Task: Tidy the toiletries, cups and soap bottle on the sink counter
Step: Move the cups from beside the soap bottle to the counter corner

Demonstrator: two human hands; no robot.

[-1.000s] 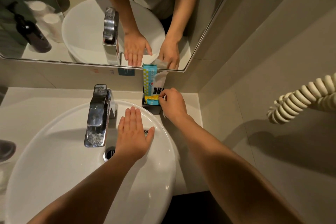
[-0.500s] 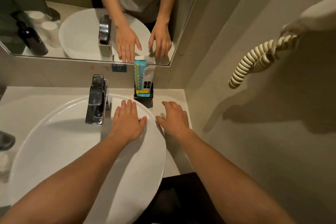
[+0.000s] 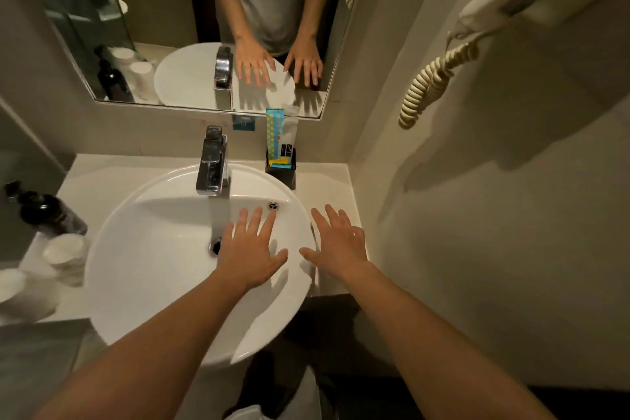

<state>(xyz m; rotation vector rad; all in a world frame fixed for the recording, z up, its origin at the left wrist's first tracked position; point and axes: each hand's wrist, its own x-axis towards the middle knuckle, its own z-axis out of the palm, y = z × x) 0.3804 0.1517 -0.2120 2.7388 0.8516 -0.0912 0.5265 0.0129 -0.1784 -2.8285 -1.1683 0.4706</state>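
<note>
1. Both hands hover palm-down with nothing in them. The left hand (image 3: 250,257) is over the white sink basin (image 3: 143,283) with its fingers (image 3: 254,220) spread. The right hand (image 3: 339,242) is over the right strip of the bench (image 3: 327,181), its fingers likewise splayed.
2. The toiletries (image 3: 278,140) stand upright in a black holder (image 3: 281,174) at the far right of the bench, just right of the tap (image 3: 212,164).
3. The dark soap bottle (image 3: 47,211) and the white cups (image 3: 64,254) sit at the far left of the bench, well apart from both hands.
4. The turning relation: bottle and cups lie left of the basin, so the left hand is the nearer one. The holder lies beyond the right hand.
5. The soap bottle appears tilted, its pump pointing far-left.
6. Printing on the packets is too small to read.
</note>
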